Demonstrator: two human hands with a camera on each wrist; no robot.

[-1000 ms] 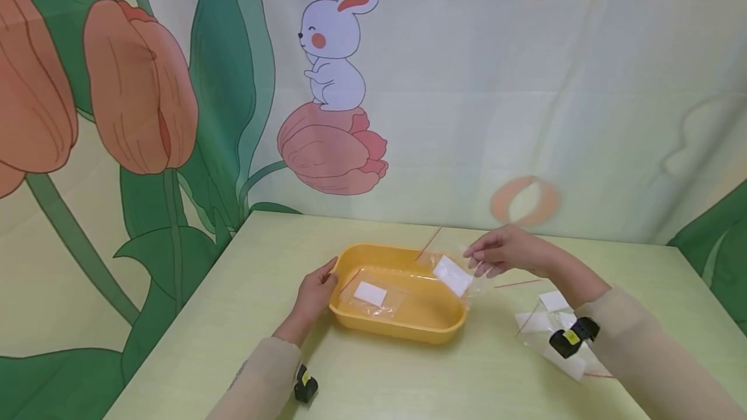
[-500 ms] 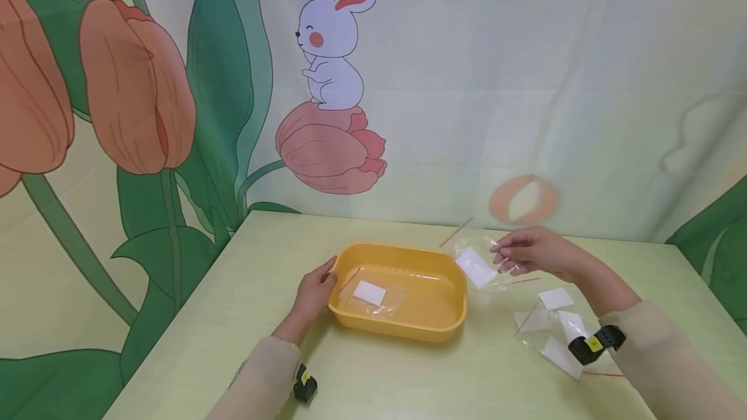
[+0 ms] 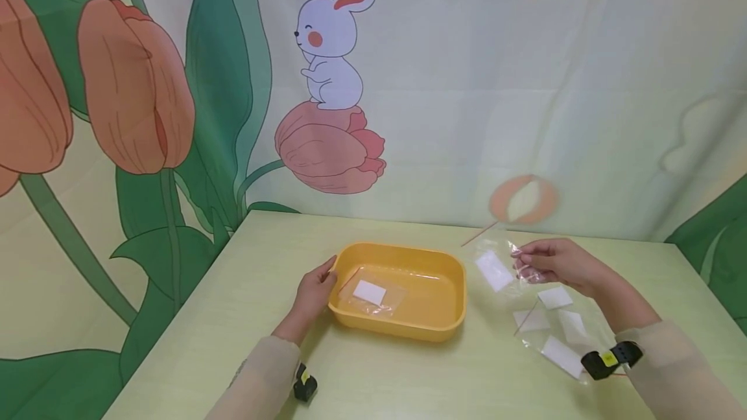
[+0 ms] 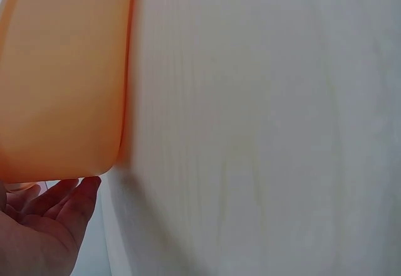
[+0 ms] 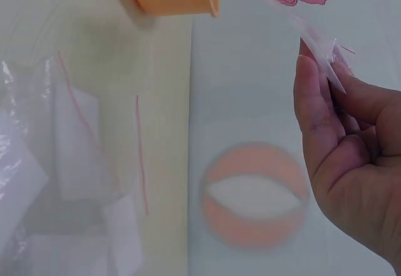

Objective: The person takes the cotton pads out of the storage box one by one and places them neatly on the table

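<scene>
In the head view my left hand [image 3: 314,293] grips the left end of a yellow plastic tray [image 3: 390,326]. The left wrist view shows its fingers [image 4: 80,208] against the tray's outer end wall. One clear zip bag [image 3: 369,293] with a white rectangle inside lies flat in the tray's left half. Between thumb and fingers, my right hand [image 3: 557,263] pinches another clear zip bag [image 3: 493,271], also holding a white piece and edged with a red line. This bag hangs in the air right of the tray, as the right wrist view [image 5: 322,53] confirms.
Several similar zip bags [image 3: 561,355] lie overlapping on the pale table [image 3: 397,381], below my right forearm. A printed cloth [image 3: 432,115] with a rabbit and tulips hangs behind the table's far edge. Each wrist wears a small black camera.
My right hand has moved right and a little nearer, carrying its zip bag from over the tray's right end to beside it. The left hand and tray have stayed put.
</scene>
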